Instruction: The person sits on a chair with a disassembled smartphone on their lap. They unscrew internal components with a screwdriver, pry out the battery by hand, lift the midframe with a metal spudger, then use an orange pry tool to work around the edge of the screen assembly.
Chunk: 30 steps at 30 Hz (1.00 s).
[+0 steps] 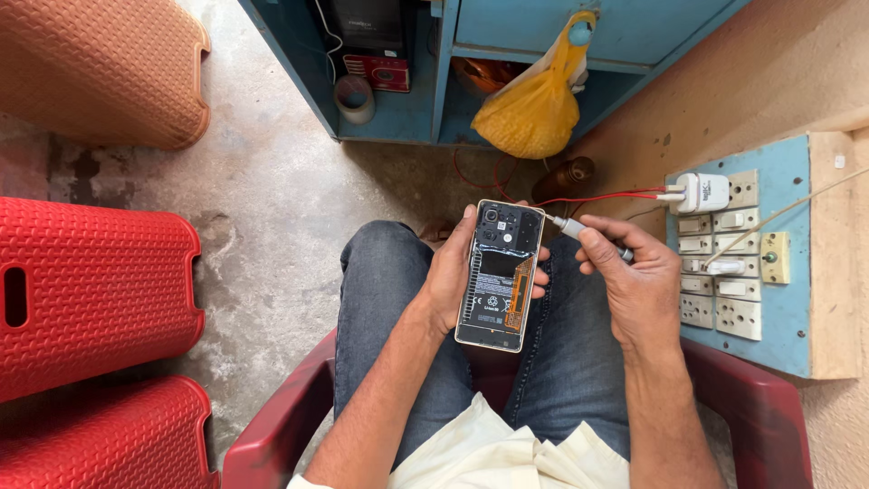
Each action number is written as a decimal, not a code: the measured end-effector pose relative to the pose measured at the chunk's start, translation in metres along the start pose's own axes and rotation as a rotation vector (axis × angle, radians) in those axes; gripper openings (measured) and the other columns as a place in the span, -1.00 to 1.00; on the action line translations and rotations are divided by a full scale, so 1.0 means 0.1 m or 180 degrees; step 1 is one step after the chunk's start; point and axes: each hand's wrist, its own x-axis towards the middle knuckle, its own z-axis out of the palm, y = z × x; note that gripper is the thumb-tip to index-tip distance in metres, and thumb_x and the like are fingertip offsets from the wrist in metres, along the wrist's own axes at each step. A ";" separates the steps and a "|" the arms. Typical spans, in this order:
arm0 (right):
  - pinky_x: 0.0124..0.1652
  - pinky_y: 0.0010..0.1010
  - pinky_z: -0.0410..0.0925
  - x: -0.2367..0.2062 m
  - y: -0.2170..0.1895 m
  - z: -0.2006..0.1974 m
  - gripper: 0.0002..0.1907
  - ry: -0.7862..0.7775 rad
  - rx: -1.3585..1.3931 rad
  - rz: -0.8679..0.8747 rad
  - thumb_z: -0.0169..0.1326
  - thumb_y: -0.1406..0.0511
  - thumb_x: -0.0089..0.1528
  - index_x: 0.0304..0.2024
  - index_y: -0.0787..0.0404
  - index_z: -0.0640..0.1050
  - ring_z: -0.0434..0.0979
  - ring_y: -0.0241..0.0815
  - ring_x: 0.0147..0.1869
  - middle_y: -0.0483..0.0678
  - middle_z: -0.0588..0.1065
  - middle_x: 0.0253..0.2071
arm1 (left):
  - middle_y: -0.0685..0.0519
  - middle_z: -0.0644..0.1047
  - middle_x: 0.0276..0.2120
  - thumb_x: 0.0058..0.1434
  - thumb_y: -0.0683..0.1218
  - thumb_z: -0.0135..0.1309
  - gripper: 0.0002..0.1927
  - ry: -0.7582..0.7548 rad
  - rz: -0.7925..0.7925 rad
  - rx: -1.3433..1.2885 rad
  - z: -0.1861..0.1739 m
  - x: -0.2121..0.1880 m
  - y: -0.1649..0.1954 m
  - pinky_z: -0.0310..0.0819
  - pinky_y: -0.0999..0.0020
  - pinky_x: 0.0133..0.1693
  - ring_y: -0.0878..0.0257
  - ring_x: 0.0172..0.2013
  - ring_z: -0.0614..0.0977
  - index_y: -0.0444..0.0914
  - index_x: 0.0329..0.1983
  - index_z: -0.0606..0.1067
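Phone: we see an opened smartphone with its back cover off, a dark inner plate and an orange flex strip exposed (500, 275), held upright over the lap, between the knees in blue jeans (380, 299).
Left hand: our left hand (450, 276) wraps the phone's left edge, with fingertips showing past its right edge; the grip is closed on the phone and carries all its weight.
Right hand: our right hand (634, 281) pinches a slim grey-handled screwdriver (588, 237) in a narrow pen-like grip; its tip touches the phone's upper right corner, just beside the camera cluster.
Doing it well: we judge that the tip should sit square in the screw head, with the shaft in line with the screw. Light downward pressure and slow turns keep it from slipping onto the exposed board. The left hand should brace the phone against the thigh.
Seat: a dark red plastic chair (769, 407) carries the person.
Floor: bare grey concrete (272, 208), stained in places, with red plastic stools (90, 290) stacked at the left.
Wall side: a blue wooden switchboard with white sockets (787, 299) stands at the right, a white charger (704, 192) plugged in and red wires (597, 197) running from it.
Beyond: a blue cabinet (516, 36) holds a hanging yellow plastic bag (534, 104).
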 end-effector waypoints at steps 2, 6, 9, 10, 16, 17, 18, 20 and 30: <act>-0.27 -0.61 0.41 -0.02 -0.03 0.01 -0.74 -0.0004 -0.0135 -0.0020 0.25 0.40 0.27 0.01 0.37 0.63 0.53 -0.38 -0.28 -0.07 0.59 -0.26 | -0.35 0.52 0.01 0.53 0.37 -0.49 -0.24 0.0001 -0.0014 -0.0036 0.01 0.00 0.01 0.68 -0.01 -0.08 -0.11 -0.17 0.69 -0.21 0.51 0.24; -0.30 -0.63 0.40 -0.02 -0.08 0.04 -0.76 0.0007 -0.0310 0.0002 0.24 0.40 0.27 -0.01 0.35 0.64 0.51 -0.41 -0.30 -0.09 0.59 -0.27 | -0.35 0.53 0.01 0.52 0.37 -0.48 -0.24 0.0017 -0.0029 0.0008 0.03 0.00 0.03 0.68 0.00 -0.09 -0.11 -0.17 0.69 -0.22 0.50 0.24; -0.30 -0.64 0.39 -0.03 -0.08 0.04 -0.77 -0.0004 -0.0326 0.0041 0.23 0.40 0.27 -0.02 0.34 0.64 0.51 -0.42 -0.31 -0.10 0.58 -0.28 | -0.36 0.53 0.00 0.52 0.37 -0.48 -0.24 0.0027 0.0011 0.0036 0.03 0.01 0.03 0.68 0.00 -0.10 -0.11 -0.17 0.69 -0.23 0.49 0.25; -0.31 -0.64 0.38 -0.03 -0.08 0.04 -0.77 -0.0005 -0.0355 0.0039 0.24 0.40 0.27 -0.03 0.34 0.64 0.50 -0.42 -0.32 -0.11 0.58 -0.29 | -0.36 0.53 0.00 0.52 0.37 -0.48 -0.24 0.0016 0.0022 0.0038 0.03 0.01 0.03 0.68 0.00 -0.10 -0.11 -0.17 0.69 -0.24 0.49 0.25; -0.35 -0.65 0.34 -0.02 -0.06 0.01 -0.78 -0.0028 -0.0388 0.0050 0.25 0.39 0.26 -0.04 0.33 0.65 0.48 -0.43 -0.34 -0.12 0.56 -0.33 | -0.36 0.53 -0.01 0.52 0.37 -0.47 -0.23 -0.0022 0.0043 0.0036 0.03 0.02 0.04 0.68 0.00 -0.10 -0.11 -0.16 0.69 -0.26 0.48 0.25; -0.35 -0.65 0.34 -0.03 -0.06 0.01 -0.78 -0.0030 -0.0400 0.0054 0.25 0.39 0.26 -0.04 0.33 0.65 0.48 -0.43 -0.34 -0.12 0.56 -0.33 | -0.35 0.53 -0.01 0.52 0.37 -0.47 -0.23 -0.0017 0.0046 0.0052 0.03 0.02 0.04 0.68 0.00 -0.10 -0.11 -0.16 0.69 -0.25 0.49 0.25; -0.35 -0.65 0.34 -0.03 -0.05 0.00 -0.78 -0.0034 -0.0412 0.0059 0.25 0.38 0.26 -0.05 0.33 0.65 0.47 -0.43 -0.34 -0.13 0.55 -0.34 | -0.35 0.54 -0.01 0.52 0.37 -0.47 -0.23 -0.0011 0.0048 0.0067 0.03 0.01 0.04 0.68 0.01 -0.10 -0.10 -0.16 0.69 -0.25 0.49 0.25; -0.36 -0.65 0.34 -0.03 -0.05 -0.01 -0.78 -0.0048 -0.0428 0.0052 0.25 0.38 0.26 -0.05 0.33 0.65 0.47 -0.43 -0.34 -0.13 0.55 -0.34 | -0.35 0.54 -0.01 0.52 0.37 -0.47 -0.23 0.0004 0.0058 0.0113 0.03 0.02 0.04 0.68 0.01 -0.10 -0.10 -0.17 0.69 -0.24 0.49 0.24; -0.37 -0.66 0.34 -0.03 -0.04 -0.01 -0.79 -0.0061 -0.0471 0.0070 0.24 0.38 0.26 -0.05 0.32 0.66 0.48 -0.44 -0.34 -0.13 0.56 -0.33 | -0.34 0.54 -0.04 0.50 0.37 -0.50 -0.21 0.0136 0.0132 0.0490 0.07 0.02 0.06 0.69 0.04 -0.14 -0.07 -0.19 0.69 -0.24 0.50 0.23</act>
